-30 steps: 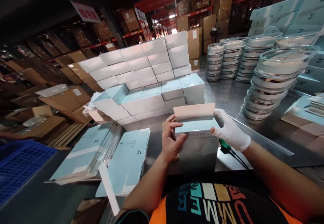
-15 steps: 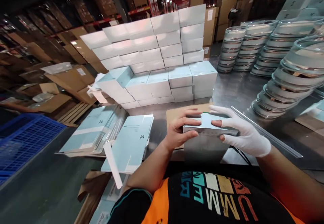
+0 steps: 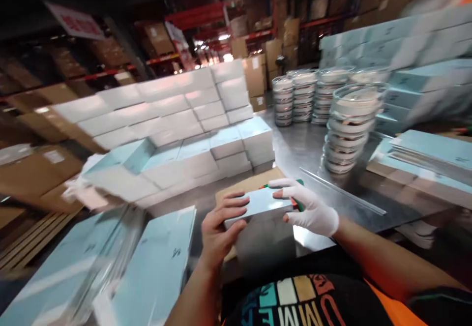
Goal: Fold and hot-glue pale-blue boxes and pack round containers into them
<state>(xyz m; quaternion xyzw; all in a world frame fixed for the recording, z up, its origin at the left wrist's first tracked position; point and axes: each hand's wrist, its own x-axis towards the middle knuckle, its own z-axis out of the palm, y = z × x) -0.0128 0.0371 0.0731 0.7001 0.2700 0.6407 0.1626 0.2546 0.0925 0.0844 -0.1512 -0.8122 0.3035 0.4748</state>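
I hold a small light-blue carton box upright in front of my chest, its top flap folded down. My bare left hand grips its left side with fingers over the top edge. My right hand, in a white glove, presses on the top right corner. The box stands over a brown cardboard sheet on the steel table. A green-handled tool peeks out behind my right hand.
A wall of stacked pale-blue boxes fills the table's far left. Stacks of round lidded tins stand to the right. Flat unfolded cartons lie at the near left and the right. Warehouse racks with brown cartons stand behind.
The box's open flap has been folded down and shut under both hands. The view has swung right and is blurred; the hands stay on the box.
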